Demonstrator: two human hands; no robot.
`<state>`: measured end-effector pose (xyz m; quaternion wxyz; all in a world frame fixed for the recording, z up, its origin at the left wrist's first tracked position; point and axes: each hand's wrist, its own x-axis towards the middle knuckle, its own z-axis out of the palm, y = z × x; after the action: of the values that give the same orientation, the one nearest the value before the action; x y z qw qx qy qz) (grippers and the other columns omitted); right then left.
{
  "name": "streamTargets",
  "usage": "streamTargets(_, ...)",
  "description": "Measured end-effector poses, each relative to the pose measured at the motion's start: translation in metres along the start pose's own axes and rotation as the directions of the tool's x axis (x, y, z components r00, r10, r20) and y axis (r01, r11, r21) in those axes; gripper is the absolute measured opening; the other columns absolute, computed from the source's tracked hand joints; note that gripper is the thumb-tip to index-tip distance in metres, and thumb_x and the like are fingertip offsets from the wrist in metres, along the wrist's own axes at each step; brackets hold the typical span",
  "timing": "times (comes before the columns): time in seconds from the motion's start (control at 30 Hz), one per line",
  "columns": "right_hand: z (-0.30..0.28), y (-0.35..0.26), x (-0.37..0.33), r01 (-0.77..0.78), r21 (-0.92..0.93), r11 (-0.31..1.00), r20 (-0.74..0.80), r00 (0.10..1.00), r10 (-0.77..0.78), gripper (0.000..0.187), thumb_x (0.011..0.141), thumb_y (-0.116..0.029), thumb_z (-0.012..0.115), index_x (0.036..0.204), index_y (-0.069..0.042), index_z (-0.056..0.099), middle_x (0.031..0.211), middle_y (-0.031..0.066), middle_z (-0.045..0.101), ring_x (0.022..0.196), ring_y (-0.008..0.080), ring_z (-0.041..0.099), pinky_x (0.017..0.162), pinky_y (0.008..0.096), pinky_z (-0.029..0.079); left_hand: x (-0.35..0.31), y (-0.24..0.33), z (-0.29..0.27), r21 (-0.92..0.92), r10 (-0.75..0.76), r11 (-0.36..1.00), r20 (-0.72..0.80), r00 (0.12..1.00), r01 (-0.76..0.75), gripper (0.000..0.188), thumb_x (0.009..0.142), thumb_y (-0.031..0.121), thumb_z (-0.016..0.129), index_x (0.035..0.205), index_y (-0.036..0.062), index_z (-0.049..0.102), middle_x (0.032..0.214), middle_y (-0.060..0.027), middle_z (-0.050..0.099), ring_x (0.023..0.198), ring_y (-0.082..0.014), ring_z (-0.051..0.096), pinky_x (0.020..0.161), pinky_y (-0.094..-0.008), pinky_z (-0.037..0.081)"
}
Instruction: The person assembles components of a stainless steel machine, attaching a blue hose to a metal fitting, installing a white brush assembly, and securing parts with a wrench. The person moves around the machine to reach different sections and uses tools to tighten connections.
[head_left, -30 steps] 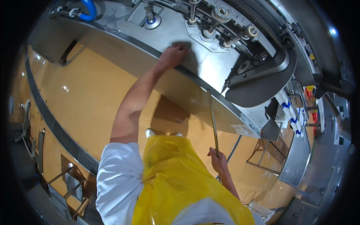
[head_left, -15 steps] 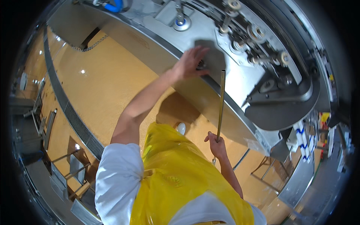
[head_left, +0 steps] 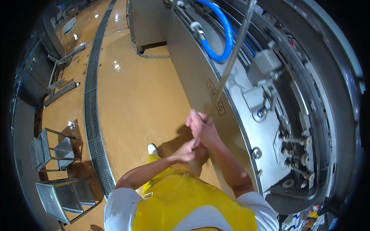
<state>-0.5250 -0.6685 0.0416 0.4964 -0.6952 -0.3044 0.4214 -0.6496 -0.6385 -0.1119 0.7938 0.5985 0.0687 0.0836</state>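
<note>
A long, thin metal tube slants up and away from my two hands, its far end running out at the top of the view. My right hand wraps around it higher up. Just below, my left hand is closed around its lower part. Both hands are in front of my yellow apron, left of the steel machine's side panel. The tube's lower end is hidden by my hands.
A blue hose curves over the machine top, with rollers and fittings farther right. A drain grate crosses the orange floor. Steel step stands are at left. My white boot shows beside the apron.
My view has turned left along the machine. My left hand has come down from the machine top and closed on the tube below my right hand. The tube now points up and away.
</note>
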Motion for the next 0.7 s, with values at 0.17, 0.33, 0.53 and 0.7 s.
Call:
streamTargets(0.17, 0.082, -0.028, 0.12, 0.638, -0.308, 0.705, 0.169, 0.766, -0.62, 0.047, 0.097, -0.036, 0.073, 0.123, 0.001, 0.059, 0.1, 0.0111, 0.059, 0.084, 0.0185, 0.059, 0.076, 0.0362, 0.052, -0.004, 0.018, -0.168, -0.022, -0.057, 0.998, -0.562, 0.825, 0.054, 0.043, 0.11, 0.046, 0.052, 0.081, 0.0136, 0.052, 0.069, 0.0074, 0.045, 0.06, -0.0061, 0.042, 0.054, -0.0266, 0.038)
streamTargets(0.33, 0.047, 0.087, 0.186, 0.145, -0.686, 0.713, 0.217, 0.976, 0.011, 0.065, 0.093, -0.045, 0.074, 0.134, 0.003, 0.057, 0.131, 0.0243, 0.057, 0.12, 0.0378, 0.061, 0.102, 0.0424, 0.051, -0.024, 0.045, -0.315, -0.059, -0.183, 0.976, -0.746, 0.641, 0.21, 0.045, 0.108, 0.045, 0.056, 0.075, 0.0152, 0.05, 0.06, 0.0071, 0.04, 0.05, -0.0062, 0.037, 0.045, -0.0276, 0.033)
streamTargets(0.53, -0.011, 0.177, 0.241, -0.144, -0.759, 0.635, 0.123, 0.926, 0.356, 0.061, 0.092, -0.045, 0.074, 0.129, 0.002, 0.063, 0.116, 0.0209, 0.069, 0.109, 0.0333, 0.068, 0.094, 0.0409, 0.054, -0.003, 0.02, -0.424, -0.115, -0.267, 0.937, -0.843, 0.466, 0.329, 0.047, 0.106, 0.044, 0.058, 0.07, 0.0174, 0.045, 0.056, 0.0074, 0.04, 0.045, -0.0064, 0.036, 0.041, -0.0282, 0.031)
streamTargets(0.7, -0.024, 0.128, 0.4, -0.242, -0.673, 0.699, 0.071, 0.92, 0.386, 0.064, 0.092, -0.044, 0.074, 0.133, 0.003, 0.061, 0.121, 0.0211, 0.07, 0.112, 0.0322, 0.068, 0.096, 0.0403, 0.054, 0.065, 0.049, -0.502, -0.156, -0.313, 0.922, -0.839, 0.445, 0.355, 0.047, 0.106, 0.043, 0.058, 0.07, 0.0175, 0.044, 0.056, 0.0064, 0.04, 0.044, -0.0071, 0.036, 0.041, -0.028, 0.032)
